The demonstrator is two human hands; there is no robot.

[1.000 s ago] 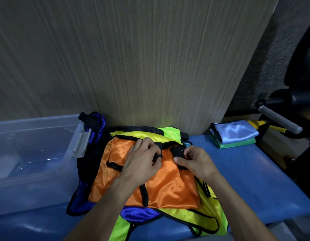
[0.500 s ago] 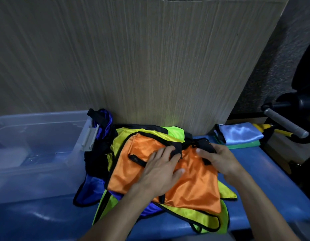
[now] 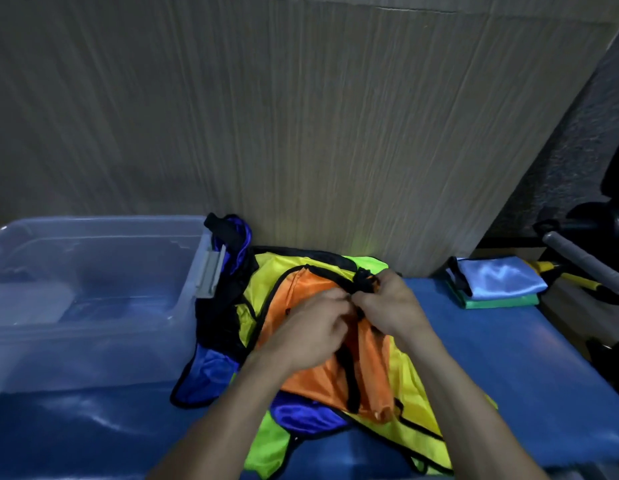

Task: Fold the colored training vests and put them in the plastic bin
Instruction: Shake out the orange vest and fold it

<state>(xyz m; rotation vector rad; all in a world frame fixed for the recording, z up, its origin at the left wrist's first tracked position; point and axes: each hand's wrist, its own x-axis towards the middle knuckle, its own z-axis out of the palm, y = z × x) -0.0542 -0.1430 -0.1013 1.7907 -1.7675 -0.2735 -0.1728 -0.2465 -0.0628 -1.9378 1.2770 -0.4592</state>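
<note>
An orange vest [image 3: 303,292] with black trim lies on top of a loose pile of vests, among them a yellow vest [image 3: 412,407] and a blue vest [image 3: 211,368]. My left hand [image 3: 308,327] and my right hand [image 3: 387,306] meet at the orange vest's upper edge, and both pinch its black-trimmed straps, bunching them together. A clear plastic bin [image 3: 93,289] stands to the left of the pile, touching it. Two folded vests [image 3: 498,282], light blue on green, lie stacked at the right.
All of this rests on a blue surface [image 3: 509,375] against a tall wood-grain board [image 3: 301,133]. At the far right a grey handle [image 3: 585,265] and a yellow bar [image 3: 575,280] stick out beyond the surface's edge.
My hands have come together at the orange vest's top edge. The left hand, flat on the cloth before, now pinches the straps, and the vest is gathered narrower.
</note>
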